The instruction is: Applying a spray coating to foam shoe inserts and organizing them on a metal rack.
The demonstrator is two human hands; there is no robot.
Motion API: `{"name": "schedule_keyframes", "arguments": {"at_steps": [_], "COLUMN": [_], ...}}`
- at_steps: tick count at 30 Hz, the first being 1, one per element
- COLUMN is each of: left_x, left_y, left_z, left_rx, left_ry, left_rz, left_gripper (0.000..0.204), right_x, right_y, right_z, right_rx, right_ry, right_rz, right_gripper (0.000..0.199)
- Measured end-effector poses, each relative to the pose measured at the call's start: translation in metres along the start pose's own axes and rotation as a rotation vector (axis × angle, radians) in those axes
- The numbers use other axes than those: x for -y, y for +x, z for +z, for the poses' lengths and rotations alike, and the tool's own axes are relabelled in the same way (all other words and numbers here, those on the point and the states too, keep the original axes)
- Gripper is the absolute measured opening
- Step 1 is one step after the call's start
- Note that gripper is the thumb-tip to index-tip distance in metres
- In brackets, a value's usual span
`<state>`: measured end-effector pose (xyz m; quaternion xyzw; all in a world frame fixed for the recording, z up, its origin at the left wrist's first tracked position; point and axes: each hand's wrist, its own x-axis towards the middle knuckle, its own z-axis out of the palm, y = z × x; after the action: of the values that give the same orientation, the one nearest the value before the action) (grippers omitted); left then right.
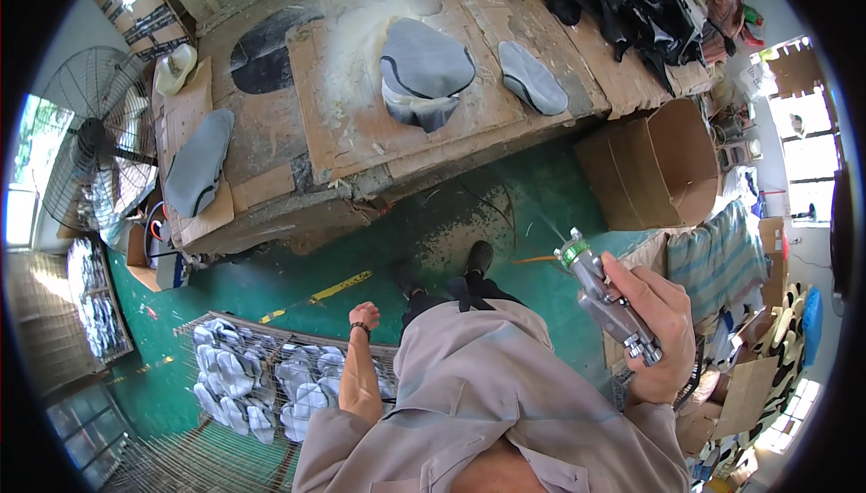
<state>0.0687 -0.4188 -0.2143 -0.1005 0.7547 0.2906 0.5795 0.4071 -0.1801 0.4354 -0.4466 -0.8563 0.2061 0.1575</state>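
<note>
My right grip [666, 317] was closed round a spray gun [606, 299]: dark grey metallic body, green ring near the nozzle, silver knobs behind. It was over the green floor [561, 317], right of my torso [487, 367]. Left grip [364, 315] was loosely curled; couldn't tell how far. Wire rack [277, 358] near it held piled grey pads [239, 367]. Cardboard box [618, 173] stood open by the desk [343, 150].

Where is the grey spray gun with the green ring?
The spray gun is in the head view's right half, in the person's right-hand grip, over green floor.
</note>
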Motion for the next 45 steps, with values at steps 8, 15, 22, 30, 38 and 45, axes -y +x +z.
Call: {"name": "schedule_keyframes", "arguments": {"at_steps": [8, 15, 22, 30, 38, 45], "left_x": [-0.021, -0.044, -0.043, 0.02, -0.02, -0.128], "left_y": [-0.035, -0.062, -0.084, -0.07, -0.03, -0.032], "left_z": [0.067, 0.114, 0.15, 0.169, 0.183, 0.199], "left_rx": [-0.031, -0.052, -0.077, -0.053, 0.077, -0.037], "left_ry": [0.048, 0.088, 0.039, 0.079, -0.004, 0.02], "left_rz": [-0.015, 0.02, 0.133, -0.091, -0.036, 0.206], "left_gripper": [0.02, 0.024, 0.027, 0.026, 0.028, 0.029], "right_x": [-0.095, -0.172, -0.228, -0.218, -0.184, -0.157], "right_y": [-0.019, -0.025, 0.007, 0.051, 0.1, 0.13], "right_z": [-0.035, -0.056, -0.072, -0.091, -0.086, -0.067], "right_rx": [0.01, -0.029, -0.15, -0.13, -0.056, -0.143], "right_ry": [0.167, 0.307, 0.285, 0.24, 0.075, 0.169], "right_rz": [0.036, 0.124, 0.12, -0.007, -0.123, 0.05], "right_gripper": [0.07, 0.07, 0.064, 0.059, 0.066, 0.049]}}
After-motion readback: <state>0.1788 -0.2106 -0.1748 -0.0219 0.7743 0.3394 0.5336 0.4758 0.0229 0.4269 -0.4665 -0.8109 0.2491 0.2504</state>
